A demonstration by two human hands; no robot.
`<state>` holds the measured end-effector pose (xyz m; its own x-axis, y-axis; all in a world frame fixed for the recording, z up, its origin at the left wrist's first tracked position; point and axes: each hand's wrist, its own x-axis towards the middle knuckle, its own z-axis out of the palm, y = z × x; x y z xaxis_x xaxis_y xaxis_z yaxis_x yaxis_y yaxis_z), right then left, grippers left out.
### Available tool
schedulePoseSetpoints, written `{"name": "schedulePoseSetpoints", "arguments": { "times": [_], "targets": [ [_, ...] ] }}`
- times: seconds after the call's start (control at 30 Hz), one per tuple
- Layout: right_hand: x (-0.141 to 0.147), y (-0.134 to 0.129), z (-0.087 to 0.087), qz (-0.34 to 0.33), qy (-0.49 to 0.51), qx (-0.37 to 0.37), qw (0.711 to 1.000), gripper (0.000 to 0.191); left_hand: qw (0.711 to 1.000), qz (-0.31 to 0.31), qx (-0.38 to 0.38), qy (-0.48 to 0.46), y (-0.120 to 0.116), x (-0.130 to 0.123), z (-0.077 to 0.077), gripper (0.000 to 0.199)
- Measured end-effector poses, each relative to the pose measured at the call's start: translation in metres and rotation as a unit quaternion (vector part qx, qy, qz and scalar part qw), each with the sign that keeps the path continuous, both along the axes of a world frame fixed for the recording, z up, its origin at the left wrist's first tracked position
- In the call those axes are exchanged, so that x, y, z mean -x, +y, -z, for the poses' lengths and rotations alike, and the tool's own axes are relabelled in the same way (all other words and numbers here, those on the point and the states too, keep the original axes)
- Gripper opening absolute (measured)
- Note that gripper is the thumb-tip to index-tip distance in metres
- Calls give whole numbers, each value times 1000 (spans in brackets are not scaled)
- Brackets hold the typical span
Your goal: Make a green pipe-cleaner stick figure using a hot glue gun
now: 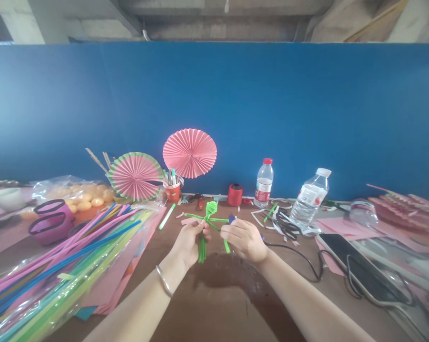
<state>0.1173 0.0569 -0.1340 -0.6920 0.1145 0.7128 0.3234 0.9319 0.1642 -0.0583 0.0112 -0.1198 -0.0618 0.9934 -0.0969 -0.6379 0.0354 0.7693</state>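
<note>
A green pipe-cleaner figure (211, 212) with a coiled top, thin side arms and bundled lower stems is pinched upright between the fingers of my left hand (190, 240). My right hand (245, 239) is closed around a blue tool that looks like a glue gun (231, 219). Most of the tool is hidden by the hand; its blue tip shows beside the figure's right arm. A black cord (309, 265) runs off behind the right wrist. Below the right fingers, a short green piece (227, 246) sticks out; what it joins is hidden.
Bagged coloured pipe cleaners (75, 256) lie left. Pink paper fans (190, 153) and a red cup (172, 192) of markers stand behind. A red tape roll (235, 194), two water bottles (263, 184), a phone (362, 268) and pink paper (346, 228) are farther right.
</note>
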Motion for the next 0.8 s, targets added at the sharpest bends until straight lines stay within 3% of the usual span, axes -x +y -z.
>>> {"name": "schedulePoseSetpoints", "arguments": {
  "times": [0.13,0.2,0.3,0.37,0.5,0.6,0.7,0.8],
  "targets": [
    [4,1,2,-46,35,92,994,24,1000,-23,-14,10,-1,1,-4,13],
    [7,-1,2,-77,79,210,972,25,999,-35,-18,23,0,4,-4,11],
    [12,-3,2,-77,205,436,873,20,998,-42,-16,41,2,6,-1,12],
    [16,-2,1,-54,267,522,808,22,998,-40,-14,51,2,5,3,14],
    [28,-4,-5,-47,259,619,740,35,997,-30,-27,61,-1,-3,2,14],
    [36,-9,-8,-59,240,674,696,32,998,-10,-37,57,-6,-9,-4,14],
    [40,-11,-8,-53,260,688,676,28,998,-2,-39,53,-8,-12,-6,14],
    [38,-10,-6,-41,286,681,673,21,998,-10,-26,49,-7,-10,-2,14]
  ]
}}
